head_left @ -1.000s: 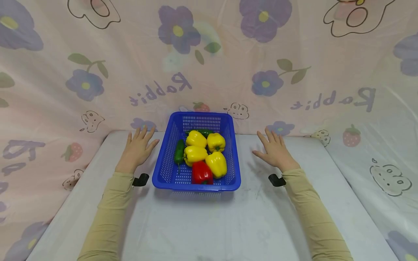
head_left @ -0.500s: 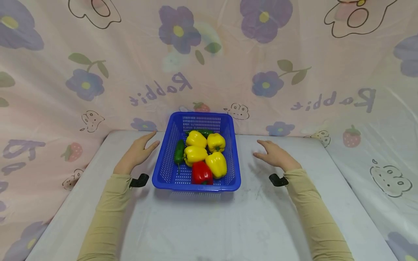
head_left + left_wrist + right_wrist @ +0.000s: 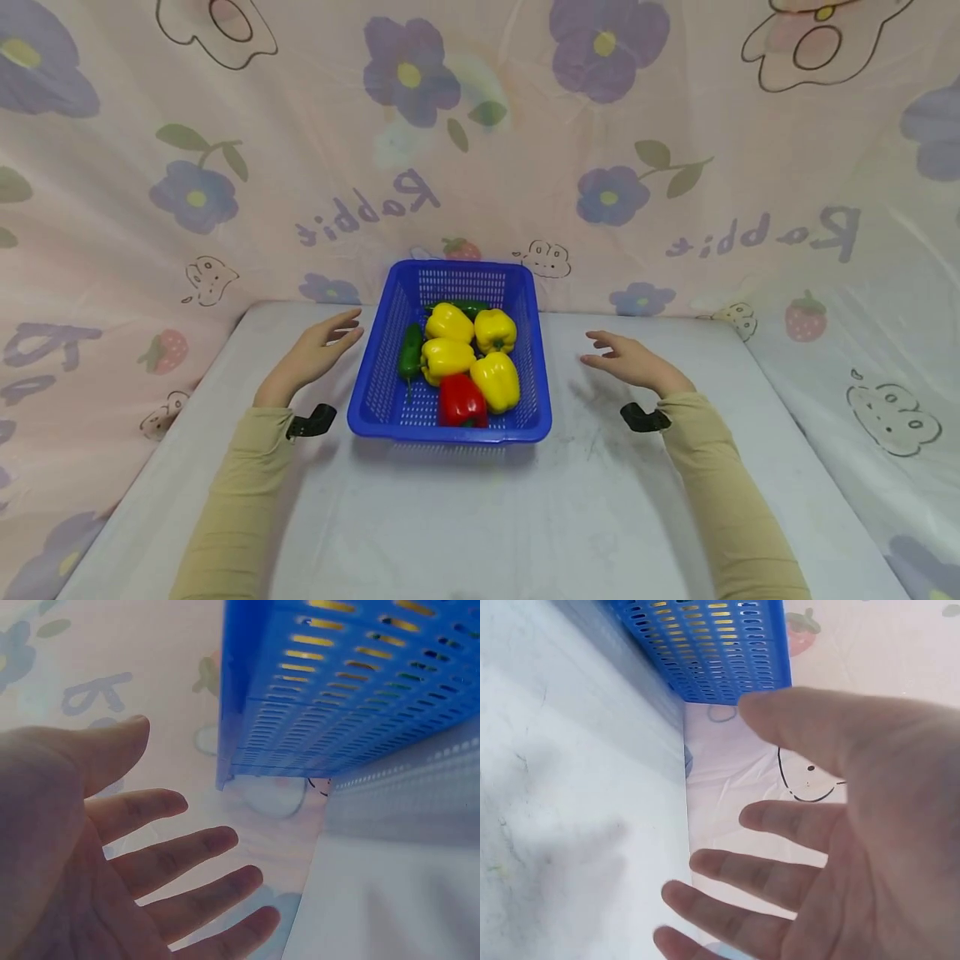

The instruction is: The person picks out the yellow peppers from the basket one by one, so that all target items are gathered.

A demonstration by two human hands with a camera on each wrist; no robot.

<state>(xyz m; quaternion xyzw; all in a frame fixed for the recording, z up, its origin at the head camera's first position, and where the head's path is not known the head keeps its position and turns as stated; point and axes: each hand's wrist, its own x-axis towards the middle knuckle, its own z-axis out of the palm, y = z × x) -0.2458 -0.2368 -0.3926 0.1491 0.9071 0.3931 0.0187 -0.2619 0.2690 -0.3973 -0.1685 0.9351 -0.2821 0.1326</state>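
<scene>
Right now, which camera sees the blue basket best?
The head view: it shows the blue basket from above, its whole rim and the peppers inside. Both wrist views catch only part of its slotted sides, cut off by the picture's edge, with yellow showing through.

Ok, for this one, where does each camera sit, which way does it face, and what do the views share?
Head: worn on the head, facing forward and down at the blue perforated plastic basket of glossy yellow, red and green peppers; left hand, right hand and tan fabric sleeves show.
Left wrist: on that wrist, facing the basket's slotted side, upper right; left palm and fingers show.
Right wrist: on that wrist, basket upper left; right palm and fingers show.
Shared: both wrist views include basket, pale tabletop and pastel printed cloth.
</scene>
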